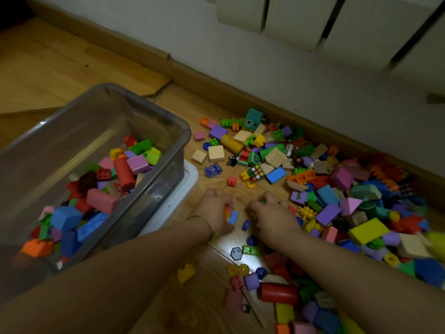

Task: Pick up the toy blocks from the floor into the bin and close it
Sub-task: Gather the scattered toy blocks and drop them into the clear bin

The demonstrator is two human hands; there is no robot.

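A clear grey plastic bin [154, 109] stands on the floor at the left, partly filled with coloured blocks. It rests on a white lid [190, 184]. A wide heap of toy blocks [337, 189] spreads over the wooden floor along the wall to the right. My left hand [214, 210] is down on the floor just right of the bin, its fingers curled round a blue block [233, 216] and an orange piece. My right hand [272, 213] is beside it at the heap's edge, fingers curled over small yellow and green pieces.
A skirting board [240, 92] and grey wall run behind the heap, with a white radiator [337, 20] above. Loose pieces lie near my arms: a red cylinder [278, 292], a yellow block [186, 272], small rings [238, 270]. A puzzle cube [255, 172] lies mid-heap.
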